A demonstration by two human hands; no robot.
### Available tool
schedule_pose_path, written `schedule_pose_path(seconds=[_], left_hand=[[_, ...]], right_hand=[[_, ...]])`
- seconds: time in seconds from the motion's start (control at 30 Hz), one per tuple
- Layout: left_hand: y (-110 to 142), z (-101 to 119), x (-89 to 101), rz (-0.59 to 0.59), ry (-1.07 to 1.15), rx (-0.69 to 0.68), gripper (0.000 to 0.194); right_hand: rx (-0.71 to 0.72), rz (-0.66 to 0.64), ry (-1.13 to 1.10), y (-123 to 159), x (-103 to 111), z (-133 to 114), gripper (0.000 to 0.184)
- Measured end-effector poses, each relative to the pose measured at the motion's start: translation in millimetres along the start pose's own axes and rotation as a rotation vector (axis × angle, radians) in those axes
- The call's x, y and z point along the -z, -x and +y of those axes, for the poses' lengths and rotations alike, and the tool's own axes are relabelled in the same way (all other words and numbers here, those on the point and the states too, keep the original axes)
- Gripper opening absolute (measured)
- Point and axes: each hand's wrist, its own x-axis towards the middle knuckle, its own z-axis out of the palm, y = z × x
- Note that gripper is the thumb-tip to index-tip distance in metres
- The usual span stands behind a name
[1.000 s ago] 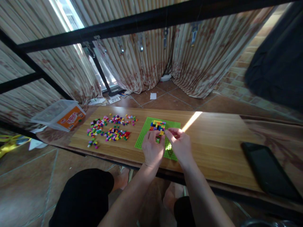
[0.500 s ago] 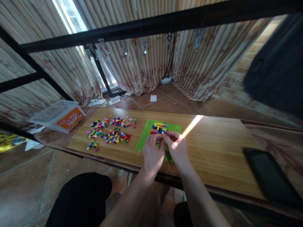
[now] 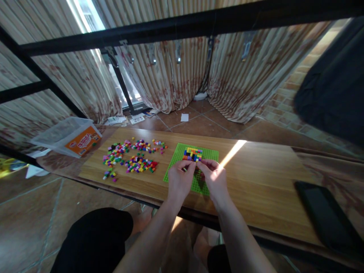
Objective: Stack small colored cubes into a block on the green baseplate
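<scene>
A green studded baseplate (image 3: 212, 154) lies on the wooden table (image 3: 256, 178) with a small block of coloured bricks (image 3: 192, 154) built on its far part. Both my hands hover over the plate's near half, fingertips meeting just below that block. My left hand (image 3: 178, 181) has its fingers curled in a pinch. My right hand (image 3: 215, 179) is also pinched. What the fingertips hold is too small to make out. A heap of loose coloured bricks (image 3: 133, 157) lies to the left of the plate.
A clear plastic tub with an orange label (image 3: 68, 136) lies at the table's far left. A black tablet (image 3: 327, 220) rests at the right end. Black metal bars (image 3: 182, 26) cross overhead. Curtains and tiled floor lie beyond the table.
Both hands have drawn slightly toward me and closer together over the plate's near half. The camera has shifted a little; nothing else on the table has moved.
</scene>
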Motion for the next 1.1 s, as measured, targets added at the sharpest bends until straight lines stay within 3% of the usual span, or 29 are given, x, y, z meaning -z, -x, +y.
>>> schedule_pose_path(seconds=[0.23,0.67,0.9,1.1], left_hand=[[-7,5,-1.4,-0.015,0.017,0.061,0.016],[-15,7,1.0,-0.057,-0.099,0.075,0.017],[-16,10,3.1,-0.044,-0.108,0.050,0.017],[-17,12,3.9,-0.054,-0.113,0.081,0.014]], right_hand=[[-0.054,0.026,-0.042,1,-3,-1,0.031],[-0.195,-0.051,-0.206,4,-6,-7,0.032],[-0.261,-0.171,-0.283,4,7,-7,0.039],[-0.212,-0.129,-0.233,0,6,-5,0.038]])
